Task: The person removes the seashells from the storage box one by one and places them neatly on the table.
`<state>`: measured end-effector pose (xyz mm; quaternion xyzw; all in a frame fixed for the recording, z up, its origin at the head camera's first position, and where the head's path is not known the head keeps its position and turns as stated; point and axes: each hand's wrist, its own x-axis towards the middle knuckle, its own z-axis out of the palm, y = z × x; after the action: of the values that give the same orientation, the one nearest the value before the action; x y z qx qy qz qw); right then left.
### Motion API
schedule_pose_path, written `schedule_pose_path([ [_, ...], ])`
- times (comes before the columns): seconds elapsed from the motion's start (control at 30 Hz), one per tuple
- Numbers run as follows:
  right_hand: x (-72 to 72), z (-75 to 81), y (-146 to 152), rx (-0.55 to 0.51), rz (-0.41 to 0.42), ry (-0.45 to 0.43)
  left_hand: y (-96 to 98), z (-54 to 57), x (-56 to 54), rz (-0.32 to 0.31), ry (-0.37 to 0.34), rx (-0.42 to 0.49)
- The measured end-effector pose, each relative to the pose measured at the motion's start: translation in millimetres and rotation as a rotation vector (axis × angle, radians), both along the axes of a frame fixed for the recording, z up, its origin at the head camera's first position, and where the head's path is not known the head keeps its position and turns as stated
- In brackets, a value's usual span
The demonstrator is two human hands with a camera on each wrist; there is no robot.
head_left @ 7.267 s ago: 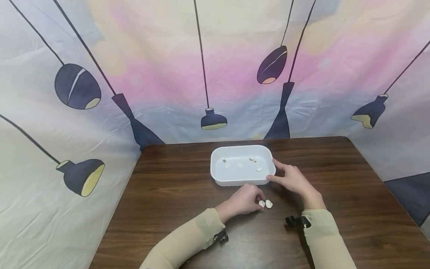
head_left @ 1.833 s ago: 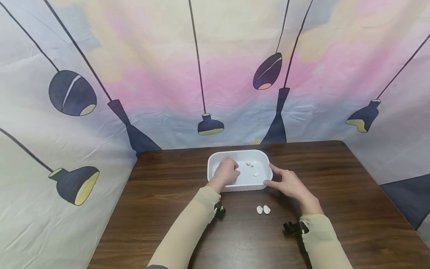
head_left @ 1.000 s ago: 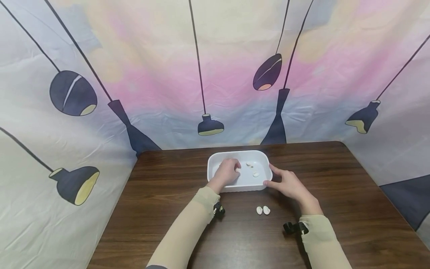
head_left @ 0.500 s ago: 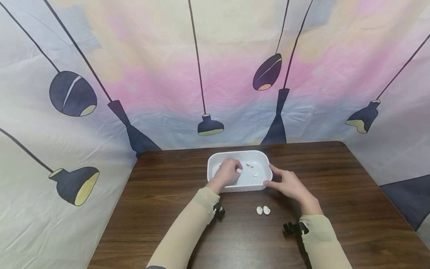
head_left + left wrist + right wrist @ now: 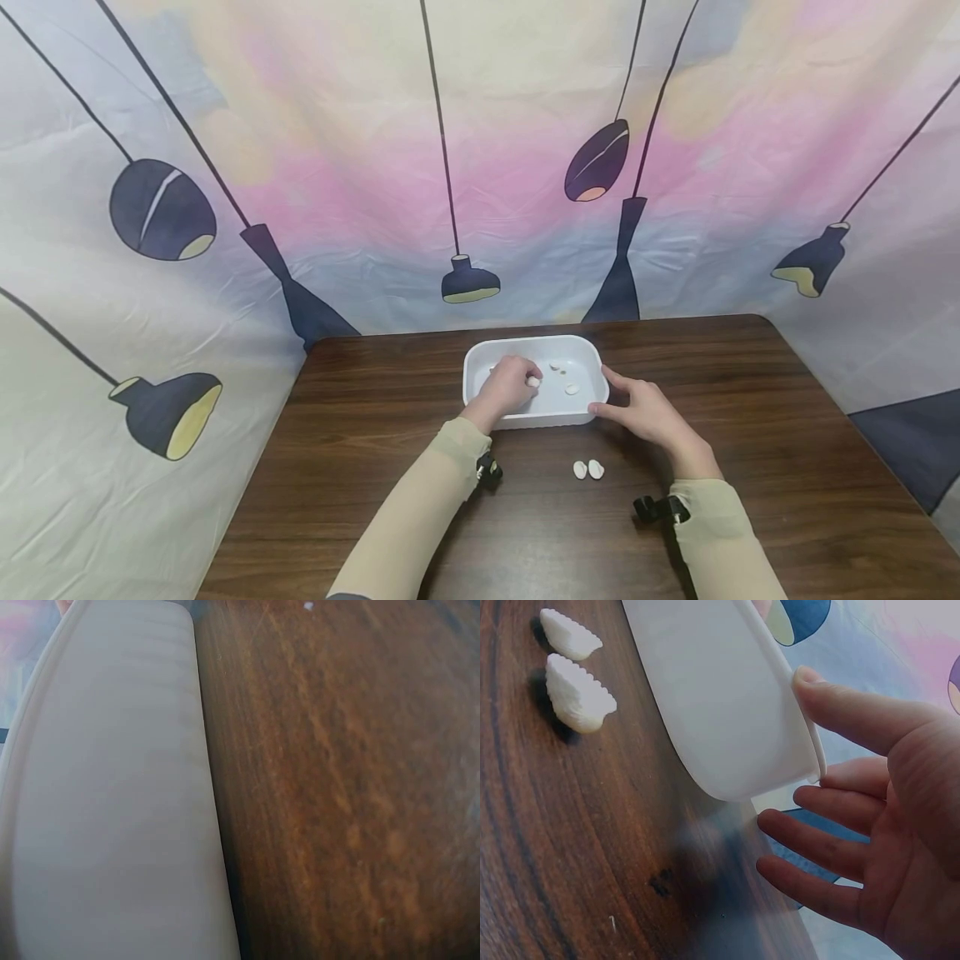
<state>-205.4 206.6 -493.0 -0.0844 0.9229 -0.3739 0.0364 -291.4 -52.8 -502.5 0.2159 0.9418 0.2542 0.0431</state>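
Observation:
My left hand (image 5: 507,385) reaches into the white plastic tray (image 5: 555,416) and pinches a small white seashell (image 5: 533,382) between thumb and forefinger. The left wrist view shows the tray's outer wall (image 5: 112,787), not the fingers. My right hand (image 5: 652,408) holds the tray's near right corner, thumb at the near rim and forefinger along the right side. Its other fingers spread loosely in the right wrist view. Another white shell (image 5: 572,389) lies in the tray beside tiny brownish pieces (image 5: 555,367). Two ribbed white shells (image 5: 577,697) sit side by side on the table.
The dark wood table (image 5: 360,467) runs back to a hanging cloth (image 5: 375,167) printed with lamps. A black camera mount (image 5: 490,472) is strapped to the left wrist, and another camera mount (image 5: 660,508) to the right wrist.
Seven seconds ago my left hand was at the two shells on the table; it has since moved into the tray. A white shell has come into view between its fingers. The right hand stays put.

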Motion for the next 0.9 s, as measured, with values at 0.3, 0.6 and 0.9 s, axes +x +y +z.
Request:
schedule_pose_path([
  [0.3,0.0,1.1,-0.1,0.006,-0.003,0.009,-1.0,2.1,1.4,-0.003,0.01,-0.014],
  [0.6,-0.6,-0.5,0.9,0.008,0.004,0.019,-1.0,0.4,-0.8,0.022,-0.011,0.004],
  [0.9,-0.6,-1.0,0.7,0.01,0.006,0.023,-1.8,-1.5,-2.1,-0.006,0.004,0.011],
])
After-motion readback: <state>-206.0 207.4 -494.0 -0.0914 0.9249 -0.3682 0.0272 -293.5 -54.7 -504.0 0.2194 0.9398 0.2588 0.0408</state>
